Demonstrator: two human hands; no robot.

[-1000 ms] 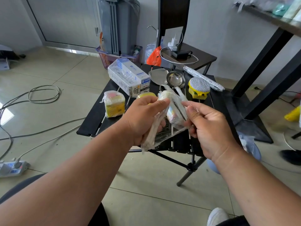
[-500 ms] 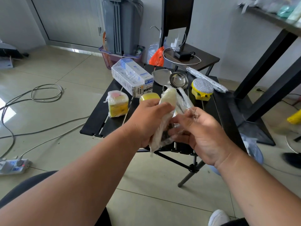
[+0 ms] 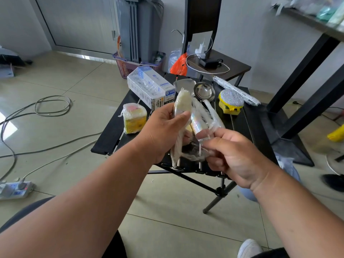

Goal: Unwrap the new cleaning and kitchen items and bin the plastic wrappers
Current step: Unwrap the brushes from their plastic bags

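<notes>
Above the small black folding table (image 3: 111, 140) I hold a bundle of clear plastic wrapper (image 3: 183, 103) with a shiny item inside. My left hand (image 3: 163, 131) grips the wrapper's upper part between thumb and fingers. My right hand (image 3: 234, 155) pinches the lower, stretched end of the plastic. On the table lie a wrapped yellow sponge pack (image 3: 134, 118), a wrapped white and blue box (image 3: 149, 86), a metal ladle (image 3: 203, 92), a metal spatula (image 3: 183, 83), a yellow scrubber with a silver top (image 3: 230, 101) and a long wrapped roll (image 3: 236, 93).
A grey bin (image 3: 137, 27) stands behind a pink basket (image 3: 122, 67) at the back. A dark side table (image 3: 236, 67) holds a charger and cable, with an orange bag (image 3: 178, 65) beside it. Cables (image 3: 52, 105) and a power strip (image 3: 14, 189) lie on the floor at left. Black table legs (image 3: 305, 75) stand to the right.
Both hands have turned the wrapped bundle more upright and raised it slightly. My right hand has shifted to the lower end and pulls the plastic taut.
</notes>
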